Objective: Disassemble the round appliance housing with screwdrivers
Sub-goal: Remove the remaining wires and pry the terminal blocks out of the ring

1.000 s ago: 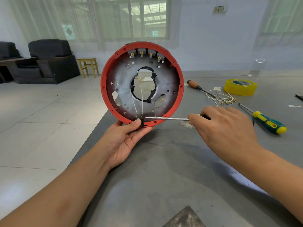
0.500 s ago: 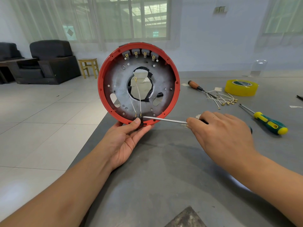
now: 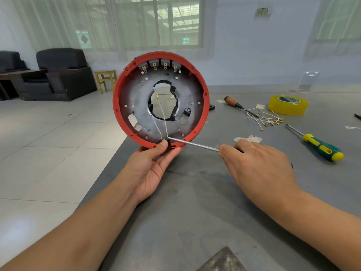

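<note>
Red round housing held on edge at the tabletop's left edge, open face toward the camera, grey plate with a ragged central hole inside. Left hand cupped under the lowest part of the rim, thumb pressed on a small black fitting there, fingers curled behind. Right hand wrapped over the handle of a screwdriver, handle itself hidden under the fingers. Shaft running leftward and slightly upward from that grip, tip touching the fitting just beside the thumb, where two white wires end. Long axis nearly level, crossing the rim; fitting to the left of the gripping hand, left thumb nearer.

Compared with a second ago: housing tipped a little leftward, shaft angled more steeply, tip at the same spot.

Spare green-and-yellow screwdriver, wooden-handled tool, loose wires and yellow tape roll toward the right edge.
</note>
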